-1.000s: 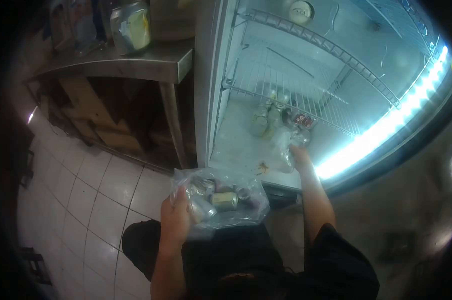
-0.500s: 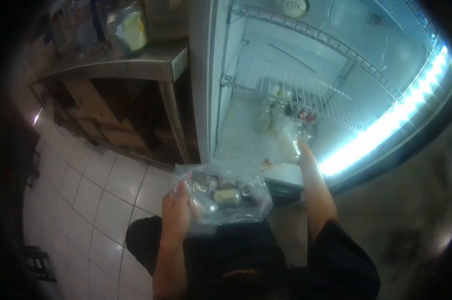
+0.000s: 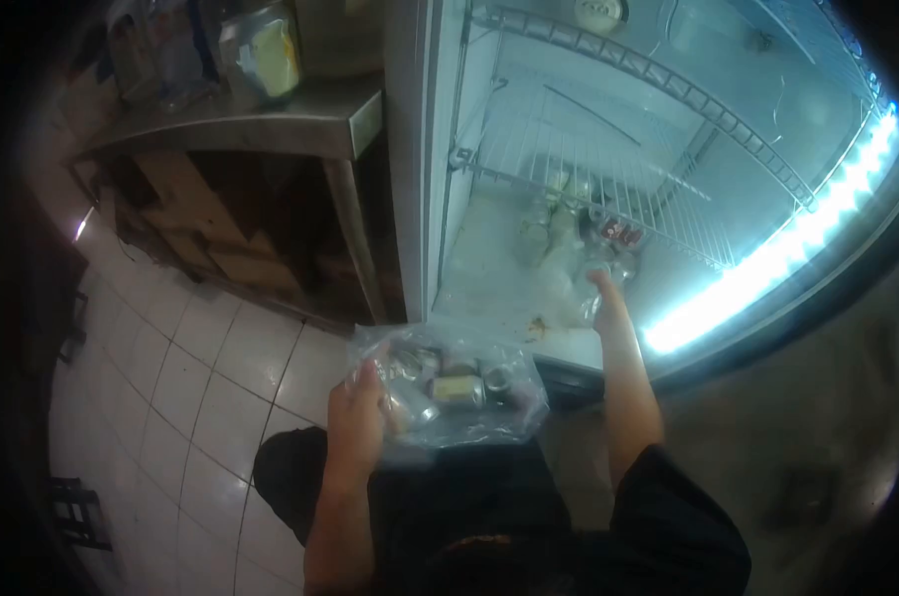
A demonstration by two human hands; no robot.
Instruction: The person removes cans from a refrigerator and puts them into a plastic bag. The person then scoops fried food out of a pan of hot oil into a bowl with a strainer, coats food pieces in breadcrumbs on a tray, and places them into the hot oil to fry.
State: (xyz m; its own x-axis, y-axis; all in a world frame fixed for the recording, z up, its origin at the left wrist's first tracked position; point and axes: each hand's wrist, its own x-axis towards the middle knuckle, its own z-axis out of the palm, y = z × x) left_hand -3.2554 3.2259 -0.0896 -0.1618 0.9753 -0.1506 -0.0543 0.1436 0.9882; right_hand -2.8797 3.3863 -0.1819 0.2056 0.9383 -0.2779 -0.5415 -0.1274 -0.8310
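Observation:
A clear plastic bag of drink cans (image 3: 457, 389) hangs open-topped in front of my lap. My left hand (image 3: 358, 412) grips its left edge, thumb inside the rim. Inside the lit fridge, my right hand (image 3: 606, 296) reaches to the bottom and is closed at the edge of a second clear plastic bag (image 3: 567, 288); its fingers are partly hidden. Behind that bag, several cans stand on the fridge floor, among them a pale can (image 3: 534, 238) and a red one (image 3: 620, 232).
A wire shelf (image 3: 608, 189) spans the fridge above my right hand. The bright light strip (image 3: 767, 253) runs along the right side. At left stands a metal table (image 3: 310, 124) with packages (image 3: 269, 58) on it. White floor tiles (image 3: 216, 382) lie below.
My right hand has shifted slightly, and the plastic beside it looks lower and flatter. The left hand still holds the bag of cans. The view has moved a little.

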